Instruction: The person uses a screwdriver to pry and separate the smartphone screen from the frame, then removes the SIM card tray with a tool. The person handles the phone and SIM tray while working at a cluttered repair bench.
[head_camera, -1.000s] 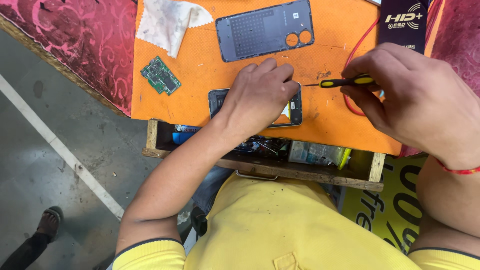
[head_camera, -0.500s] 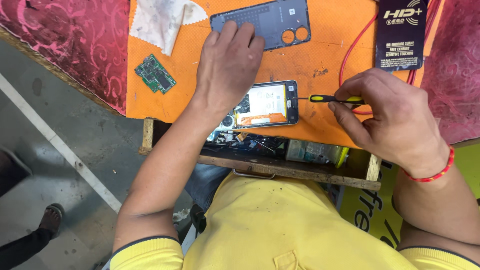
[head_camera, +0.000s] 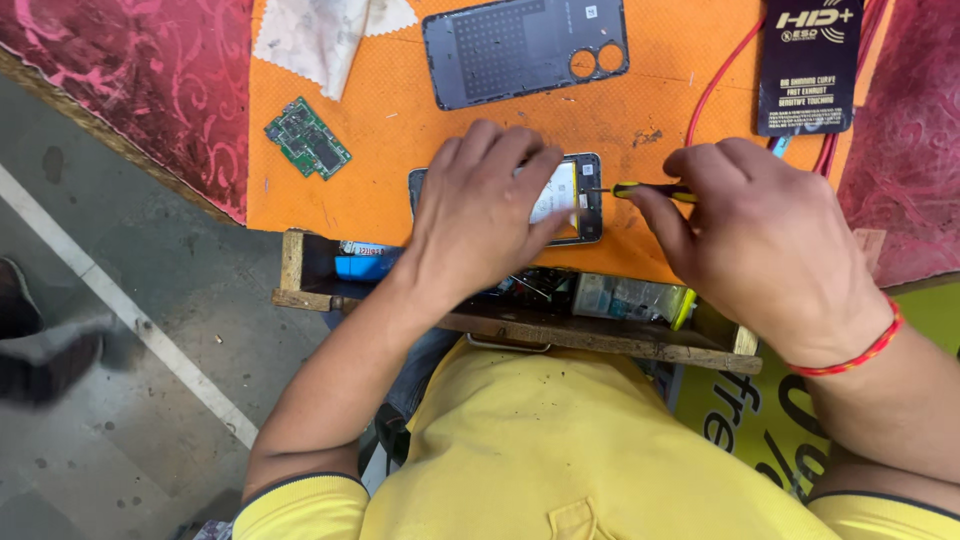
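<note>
Left hand (head_camera: 490, 215) lies flat on the opened dark-framed phone with exposed white battery (head_camera: 570, 195), pinning it to the orange work mat (head_camera: 390, 150). Right hand (head_camera: 760, 245) grips a yellow-and-black screwdriver (head_camera: 650, 191), tip at the phone's right edge. Advise keeping the driver square and the pressure light to avoid slipping

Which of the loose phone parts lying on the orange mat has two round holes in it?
The grey back cover at the top of the orange mat. The small green circuit board to its left has none.
</note>
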